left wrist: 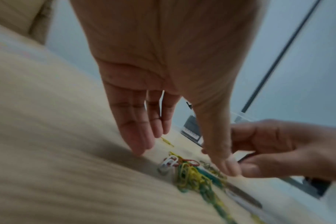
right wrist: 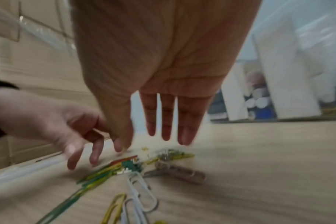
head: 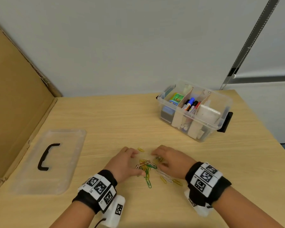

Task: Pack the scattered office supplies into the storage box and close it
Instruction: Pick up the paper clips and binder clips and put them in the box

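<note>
Both hands bracket a heap of coloured paper clips [head: 146,167] on the near worktop [head: 105,116], apparently to rake them together: left hand [head: 125,162] and right hand [head: 169,159] with fingers spread, gripping nothing. The storage box [head: 194,111] stands open far right, its lid [head: 48,160] left. Marker labels are too blurred to read.

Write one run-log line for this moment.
left hand open | right hand open | both at paper clips | box open | lid on table

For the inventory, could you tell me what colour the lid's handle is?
Black; the handle on the clear lid shows best in the head view.
</note>
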Tool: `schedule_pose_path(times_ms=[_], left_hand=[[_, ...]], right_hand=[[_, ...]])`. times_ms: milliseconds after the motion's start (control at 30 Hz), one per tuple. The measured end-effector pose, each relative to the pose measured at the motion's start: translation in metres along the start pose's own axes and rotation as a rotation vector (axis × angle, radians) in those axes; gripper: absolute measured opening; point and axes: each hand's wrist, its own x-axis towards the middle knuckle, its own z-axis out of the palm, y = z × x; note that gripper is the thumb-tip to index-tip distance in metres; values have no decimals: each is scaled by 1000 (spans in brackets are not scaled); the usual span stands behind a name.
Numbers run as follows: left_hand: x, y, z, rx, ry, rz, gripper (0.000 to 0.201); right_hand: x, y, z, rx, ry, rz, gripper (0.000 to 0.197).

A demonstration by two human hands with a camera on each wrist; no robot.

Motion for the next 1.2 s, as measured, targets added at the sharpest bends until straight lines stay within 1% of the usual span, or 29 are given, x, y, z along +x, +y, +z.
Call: schedule_pose_path(times_ms=[67,100,133,167,200,233,267,333,400,467,567,667,800,900,1033,1133,1200], left_hand=[[-2,1,2,151,-26,0,101],[-2,4,6,208,-33,2,108],[-2,7,12,250,-37,8,110],[-1,9,18,275,-34,22,107],[1,12,24,277,-24,37,100],[3,15,27,259,-11,52,90],[5,16,28,233,0,67,79],[7,17,25,203,21,94,59],[9,15,21,198,34,114,45],[9,12,17,198,47,126,35],[9,12,14,301,70,149,26],[12,14,15,406,67,145,27],[16,15,14,442,72,144,27],[17,14,8,416,111,156,27],[17,9,-2,306,177,159,26],[16,11,-7,216,242,164,24],[15,13,-10,170,280,161,23]], right_hand=[[-11,0,0,-42,-56,132,89],[-14,-2,2,-74,-101,206,105],[-15,-4,6,-87,-137,259,115],[-13,-6,12,-75,-144,287,118],[-10,-8,16,-44,-128,298,116],[-5,-10,20,-1,-106,297,108],[0,-12,22,42,-88,294,97],[7,-18,23,87,-71,281,69],[12,-24,25,67,-52,260,42],[15,-27,26,37,-20,249,27],[19,-32,28,-57,10,236,23],[21,-33,32,-172,28,222,27],[21,-24,27,-160,49,224,26],[17,-13,18,13,81,289,26],[4,0,1,349,151,363,15],[-8,1,-24,613,216,390,10],[-16,0,-50,776,275,383,10]])
